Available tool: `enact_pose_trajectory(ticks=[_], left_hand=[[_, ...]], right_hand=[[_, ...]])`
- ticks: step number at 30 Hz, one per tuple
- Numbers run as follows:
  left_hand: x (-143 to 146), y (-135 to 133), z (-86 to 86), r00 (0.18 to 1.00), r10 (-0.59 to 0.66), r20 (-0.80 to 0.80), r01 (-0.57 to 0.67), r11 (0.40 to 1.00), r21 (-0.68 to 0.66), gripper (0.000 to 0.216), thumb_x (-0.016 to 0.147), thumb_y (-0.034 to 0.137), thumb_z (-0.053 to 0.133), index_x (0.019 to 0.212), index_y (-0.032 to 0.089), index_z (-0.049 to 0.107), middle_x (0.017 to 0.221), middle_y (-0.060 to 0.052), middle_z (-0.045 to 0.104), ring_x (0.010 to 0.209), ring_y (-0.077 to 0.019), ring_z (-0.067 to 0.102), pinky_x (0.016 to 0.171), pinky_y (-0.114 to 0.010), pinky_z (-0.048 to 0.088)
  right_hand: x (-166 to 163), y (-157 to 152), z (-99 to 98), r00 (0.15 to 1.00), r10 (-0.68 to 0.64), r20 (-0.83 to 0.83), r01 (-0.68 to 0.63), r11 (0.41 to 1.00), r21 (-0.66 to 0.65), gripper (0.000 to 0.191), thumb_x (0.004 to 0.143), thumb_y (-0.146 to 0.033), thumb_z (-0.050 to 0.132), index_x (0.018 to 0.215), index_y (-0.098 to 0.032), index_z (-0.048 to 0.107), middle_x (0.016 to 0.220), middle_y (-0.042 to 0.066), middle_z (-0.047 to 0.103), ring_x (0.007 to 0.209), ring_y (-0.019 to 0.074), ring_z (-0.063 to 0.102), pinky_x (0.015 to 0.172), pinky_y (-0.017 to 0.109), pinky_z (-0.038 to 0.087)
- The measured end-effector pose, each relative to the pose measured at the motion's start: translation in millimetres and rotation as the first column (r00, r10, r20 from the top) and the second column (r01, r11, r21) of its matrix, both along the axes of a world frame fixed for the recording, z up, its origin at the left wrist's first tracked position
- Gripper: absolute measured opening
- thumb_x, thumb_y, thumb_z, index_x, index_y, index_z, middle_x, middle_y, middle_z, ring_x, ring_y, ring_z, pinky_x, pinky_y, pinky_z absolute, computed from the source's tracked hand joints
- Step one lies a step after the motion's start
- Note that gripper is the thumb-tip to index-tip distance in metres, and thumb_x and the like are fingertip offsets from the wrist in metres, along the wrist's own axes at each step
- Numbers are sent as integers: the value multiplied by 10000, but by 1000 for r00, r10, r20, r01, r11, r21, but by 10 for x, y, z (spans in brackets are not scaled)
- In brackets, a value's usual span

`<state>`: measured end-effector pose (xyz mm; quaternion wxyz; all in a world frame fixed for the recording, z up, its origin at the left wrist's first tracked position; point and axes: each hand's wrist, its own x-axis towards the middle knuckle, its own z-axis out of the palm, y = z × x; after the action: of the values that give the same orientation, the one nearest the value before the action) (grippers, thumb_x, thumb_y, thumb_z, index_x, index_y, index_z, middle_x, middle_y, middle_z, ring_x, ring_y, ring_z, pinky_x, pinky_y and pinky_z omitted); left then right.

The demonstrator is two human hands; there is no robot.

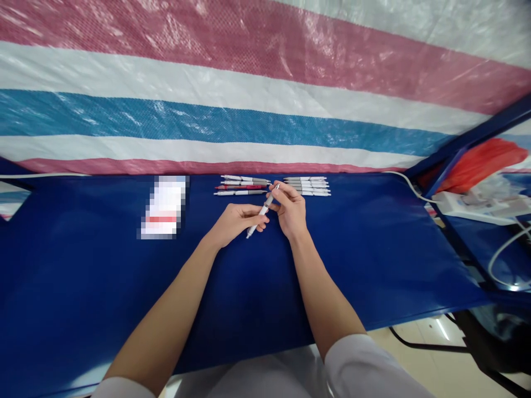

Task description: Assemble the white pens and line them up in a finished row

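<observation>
Both hands hold one white pen with a grey grip [264,210], tilted over the blue tabletop [253,293]. My left hand [235,223] is closed round its lower white barrel, fingers and thumb pinching. At the upper end, by the grey grip and tip, my right hand [291,210] is closed on it. Just beyond the hands lie two groups of pens. The left group holds white pens [240,193] and a red pen [236,187]. In the right group several white and grey pens [315,186] lie side by side, partly hidden behind my right hand.
A blurred-out white item with a red band [164,207] lies on the left of the table. Behind stands a striped plastic sheet [249,121]. At the right are a white power strip [468,209], a cable [409,178] and a red plastic bag [481,163].
</observation>
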<state>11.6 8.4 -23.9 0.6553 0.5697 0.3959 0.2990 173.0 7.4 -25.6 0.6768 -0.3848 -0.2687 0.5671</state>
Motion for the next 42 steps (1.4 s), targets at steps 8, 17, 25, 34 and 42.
enact_pose_trajectory(ticks=[8, 17, 25, 34, 42], left_hand=[[-36, -22, 99, 984, -179, 15, 179, 984, -15, 362, 876, 463, 650, 985, 135, 762, 904, -108, 764, 835, -215, 716, 790, -332, 567], [21, -34, 15, 999, 28, -26, -26, 998, 54, 324, 778, 379, 760, 1009, 152, 750, 836, -65, 758, 736, -182, 707, 764, -324, 568], [-14, -26, 75, 996, -93, 1, 93, 995, 37, 308, 867, 415, 666, 979, 138, 745, 894, -87, 762, 742, -183, 716, 756, -318, 577], [25, -34, 55, 999, 36, -30, -33, 996, 82, 379, 811, 456, 722, 1030, 147, 736, 880, -73, 758, 747, -182, 710, 784, -328, 574], [31, -26, 27, 987, 148, -57, -138, 978, 158, 400, 761, 475, 757, 986, 145, 738, 836, -70, 754, 703, -183, 705, 764, -335, 574]], right_hand=[[0, -41, 31, 993, 106, -55, -106, 994, 4, 241, 674, -249, 788, 911, -237, 744, 870, -5, 777, 752, 147, 731, 606, 236, 613], [3, -16, 13, 997, -33, -67, 33, 999, -3, 228, 667, -234, 797, 883, -236, 726, 853, -24, 769, 742, 134, 738, 607, 216, 605], [0, -29, 21, 998, 19, -59, -19, 1000, 5, 201, 665, -271, 807, 834, -238, 703, 852, -40, 734, 723, 122, 719, 541, 188, 578], [1, -14, 18, 999, -42, -20, 42, 999, -19, 215, 668, -287, 803, 853, -237, 707, 878, -29, 745, 780, 130, 717, 615, 213, 599], [-11, -2, 0, 997, -80, 18, 81, 996, -40, 235, 656, -287, 810, 868, -240, 720, 852, -28, 757, 767, 126, 709, 644, 235, 610]])
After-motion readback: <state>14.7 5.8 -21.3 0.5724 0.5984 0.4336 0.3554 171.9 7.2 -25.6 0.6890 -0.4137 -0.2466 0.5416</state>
